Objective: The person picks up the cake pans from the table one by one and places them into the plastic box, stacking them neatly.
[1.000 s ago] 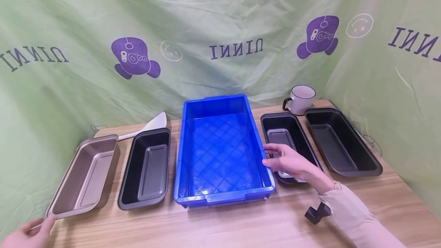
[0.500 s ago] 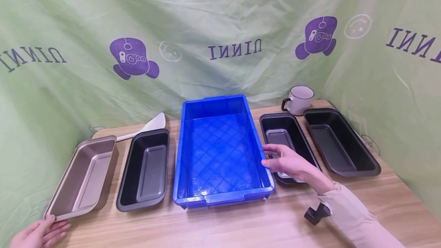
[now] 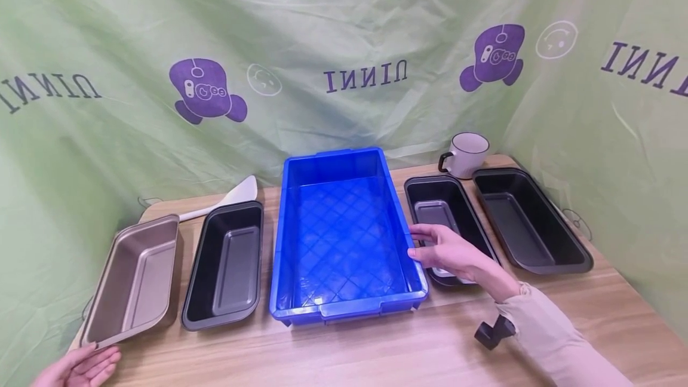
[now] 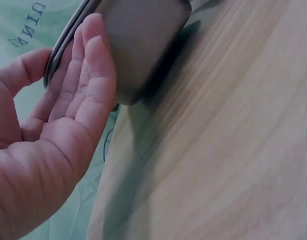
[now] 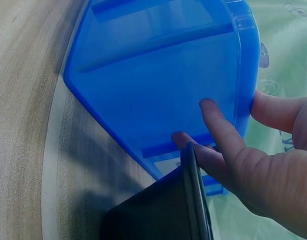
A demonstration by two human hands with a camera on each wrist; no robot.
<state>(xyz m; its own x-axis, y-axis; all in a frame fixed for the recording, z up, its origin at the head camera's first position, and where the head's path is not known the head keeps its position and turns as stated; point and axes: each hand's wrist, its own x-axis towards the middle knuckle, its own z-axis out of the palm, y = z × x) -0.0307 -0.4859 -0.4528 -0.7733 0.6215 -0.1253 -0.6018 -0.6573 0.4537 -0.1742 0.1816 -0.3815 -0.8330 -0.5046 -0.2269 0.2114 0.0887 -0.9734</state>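
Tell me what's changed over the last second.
The left hand, pinching the rim of the tan pan, has swung its near end slightly rightward. The right hand stays on the blue bin; the bin, mug and white spatula stay put.

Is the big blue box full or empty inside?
Empty: looking down from the head view, only bare floor with crisscross lines shows inside the blue box.

We find the left hand partly cut off by the head view's edge, thumb opposite closely aligned fingers. We record the right hand with thumb and fingers parted, its sleeved forearm angled inward.
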